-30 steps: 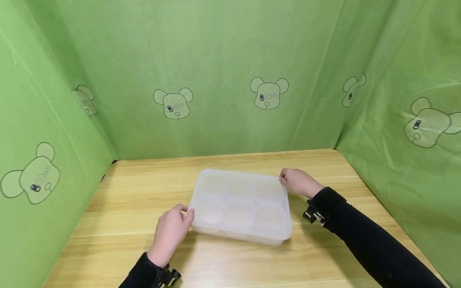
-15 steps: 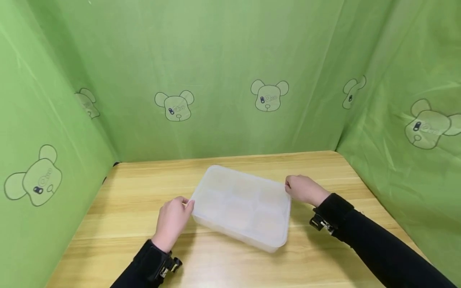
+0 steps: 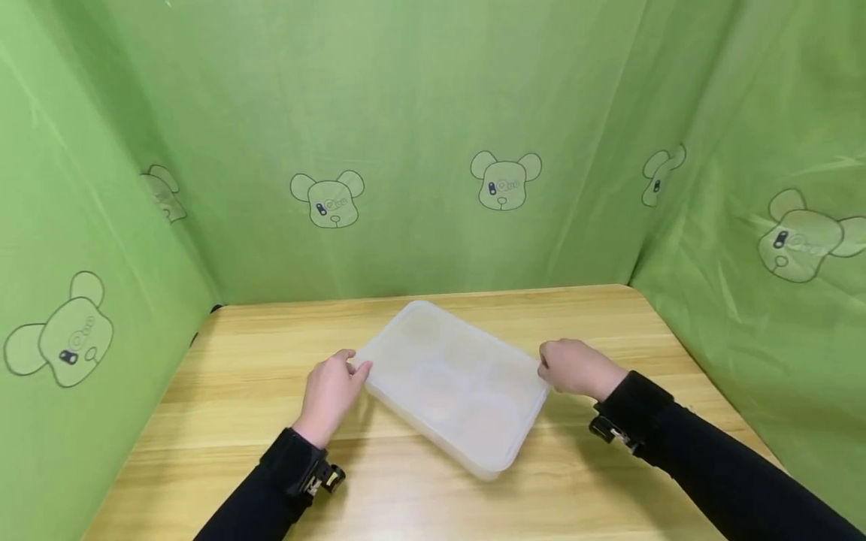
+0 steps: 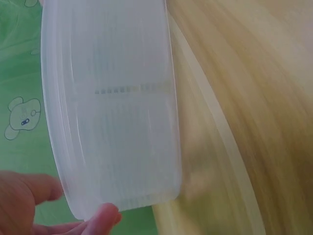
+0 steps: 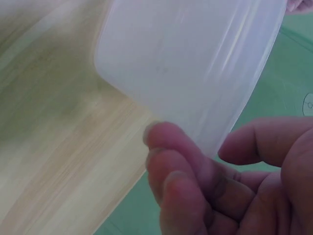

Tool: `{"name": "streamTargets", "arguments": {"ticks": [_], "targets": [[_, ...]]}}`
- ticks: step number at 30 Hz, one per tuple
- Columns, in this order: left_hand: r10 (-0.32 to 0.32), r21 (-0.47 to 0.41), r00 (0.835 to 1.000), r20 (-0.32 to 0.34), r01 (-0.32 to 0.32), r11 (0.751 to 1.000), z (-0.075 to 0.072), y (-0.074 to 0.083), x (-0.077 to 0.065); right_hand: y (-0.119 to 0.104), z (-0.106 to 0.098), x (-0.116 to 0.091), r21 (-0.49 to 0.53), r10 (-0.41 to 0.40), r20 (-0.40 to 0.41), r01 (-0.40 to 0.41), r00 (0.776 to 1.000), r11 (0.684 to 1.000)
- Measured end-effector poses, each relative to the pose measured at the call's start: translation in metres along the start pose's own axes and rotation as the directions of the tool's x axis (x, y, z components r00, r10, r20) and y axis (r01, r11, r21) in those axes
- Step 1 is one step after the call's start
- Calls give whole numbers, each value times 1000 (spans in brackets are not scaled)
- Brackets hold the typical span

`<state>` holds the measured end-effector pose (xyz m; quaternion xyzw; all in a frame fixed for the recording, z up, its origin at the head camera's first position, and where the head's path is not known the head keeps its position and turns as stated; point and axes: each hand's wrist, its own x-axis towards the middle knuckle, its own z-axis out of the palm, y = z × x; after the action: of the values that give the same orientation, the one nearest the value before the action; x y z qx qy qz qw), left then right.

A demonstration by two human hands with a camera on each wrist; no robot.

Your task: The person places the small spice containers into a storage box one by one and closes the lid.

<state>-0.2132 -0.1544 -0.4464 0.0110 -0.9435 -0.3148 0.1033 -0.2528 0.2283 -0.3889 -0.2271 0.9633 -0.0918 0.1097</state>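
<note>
A translucent white plastic storage box (image 3: 453, 391) with rounded corners lies askew in the middle of the head view. Several pale rounded compartments show faintly through its top. At its left corner my left hand (image 3: 330, 394) pinches the edge; in the left wrist view thumb and fingers sit around that end of the box (image 4: 120, 127). My right hand (image 3: 578, 368) holds the right corner. The right wrist view shows its curled fingers and thumb at the rim of the box (image 5: 186, 58). Whether the box fully touches the table cannot be told.
The wooden table (image 3: 223, 421) spreads around the box on all sides. Green curtains (image 3: 419, 248) printed with bear heads enclose it at the back, left and right. Both wrists carry small black cameras on dark sleeves.
The box has turned clockwise: its far left corner has moved back and rightward, its near right corner forward and leftward. My right hand has shifted slightly right and nearer; my left hand slightly farther away.
</note>
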Motion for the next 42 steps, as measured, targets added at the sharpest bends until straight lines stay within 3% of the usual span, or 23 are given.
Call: {"name": "streamTargets", "arguments": {"ticks": [7, 21, 34, 42], "targets": [[-34, -154, 994, 101, 49, 987, 7, -2, 13, -7, 5, -10, 41, -5, 35, 3, 999, 999], [-74, -262, 986, 148, 111, 959, 18, -9, 40, -19, 17, -24, 22, -26, 44, 25, 999, 999], [-52, -214, 992, 114, 76, 974, 22, 2, 56, -32, 22, -35, 11, -16, 47, 16, 999, 1000], [-33, -114, 995, 98, 44, 992, 23, 7, 64, -42, 29, -39, 39, 16, 66, -19, 998, 999]]}}
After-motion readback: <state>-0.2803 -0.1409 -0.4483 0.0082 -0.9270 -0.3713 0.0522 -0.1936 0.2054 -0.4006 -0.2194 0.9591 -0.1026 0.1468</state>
